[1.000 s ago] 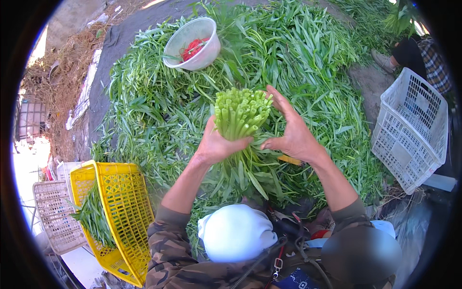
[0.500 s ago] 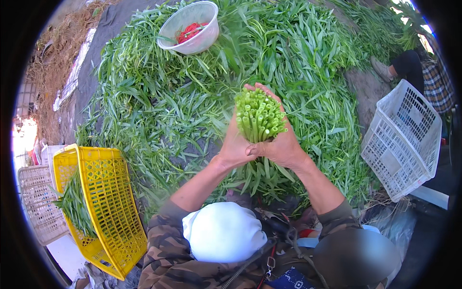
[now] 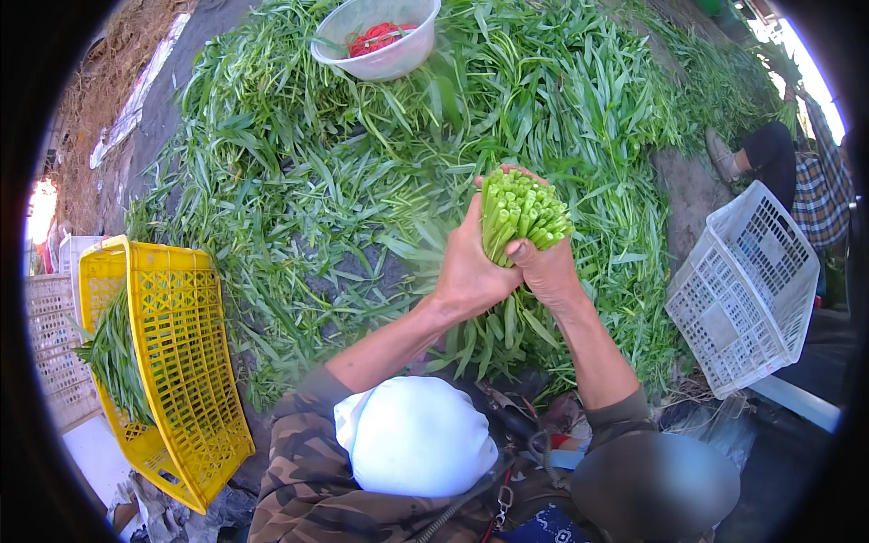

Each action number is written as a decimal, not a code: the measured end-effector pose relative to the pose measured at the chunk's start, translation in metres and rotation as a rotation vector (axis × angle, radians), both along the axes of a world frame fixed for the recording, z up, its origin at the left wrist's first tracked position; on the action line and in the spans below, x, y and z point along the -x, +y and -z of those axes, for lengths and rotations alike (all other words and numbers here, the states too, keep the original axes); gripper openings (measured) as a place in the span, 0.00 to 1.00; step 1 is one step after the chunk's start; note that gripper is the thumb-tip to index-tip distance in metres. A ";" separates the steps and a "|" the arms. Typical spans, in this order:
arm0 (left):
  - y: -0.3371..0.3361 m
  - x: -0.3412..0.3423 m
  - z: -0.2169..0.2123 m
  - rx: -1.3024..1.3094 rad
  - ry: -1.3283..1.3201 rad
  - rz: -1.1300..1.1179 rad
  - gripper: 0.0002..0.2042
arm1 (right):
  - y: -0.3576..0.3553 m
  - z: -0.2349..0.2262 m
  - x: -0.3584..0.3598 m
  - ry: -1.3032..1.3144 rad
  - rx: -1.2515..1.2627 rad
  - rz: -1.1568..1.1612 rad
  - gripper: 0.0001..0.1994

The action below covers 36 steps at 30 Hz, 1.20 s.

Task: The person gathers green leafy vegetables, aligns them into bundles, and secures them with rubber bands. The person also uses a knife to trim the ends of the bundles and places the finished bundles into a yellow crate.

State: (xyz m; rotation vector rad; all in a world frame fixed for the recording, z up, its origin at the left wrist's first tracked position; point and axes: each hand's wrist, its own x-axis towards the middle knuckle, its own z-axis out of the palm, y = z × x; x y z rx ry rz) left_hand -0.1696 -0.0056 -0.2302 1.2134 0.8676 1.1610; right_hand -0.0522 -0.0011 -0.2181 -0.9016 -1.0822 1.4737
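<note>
A thick bunch of water spinach (image 3: 525, 215) is clasped between my two hands, its cut hollow stem ends pointing up and its leaves hanging below my wrists. My left hand (image 3: 472, 264) wraps the left side of the stems. Around the right side curls my right hand (image 3: 550, 270), its thumb pressed against the near side of the bunch. Beneath and beyond my hands spreads a wide heap of loose water spinach (image 3: 579, 100). A pale translucent bowl (image 3: 398, 61) stands on the heap at the far side, holding red bands or ties (image 3: 376, 38).
At the left, a yellow plastic crate (image 3: 186, 362) lies tipped with greens (image 3: 118, 357) in it, beside a pale crate (image 3: 59, 335). A white slatted crate (image 3: 747, 290) stands tilted at the right. Behind it sits another person, with a checked garment (image 3: 819, 199) and a shoe (image 3: 721, 156) showing.
My hands and the bunch have shifted a little to the right, and the stems lean more that way. My right thumb has moved up onto the stems. The whole view has shifted slightly.
</note>
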 end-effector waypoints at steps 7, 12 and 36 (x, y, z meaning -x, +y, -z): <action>0.004 0.007 0.006 -0.056 0.021 -0.081 0.31 | 0.004 -0.015 -0.010 -0.438 -0.403 0.237 0.54; 0.010 0.011 0.009 -0.038 0.251 -0.123 0.27 | 0.011 -0.053 -0.014 -1.212 -1.099 0.178 0.21; 0.000 0.027 -0.002 -0.152 0.226 0.119 0.30 | 0.031 -0.056 -0.076 -0.925 -0.128 0.291 0.08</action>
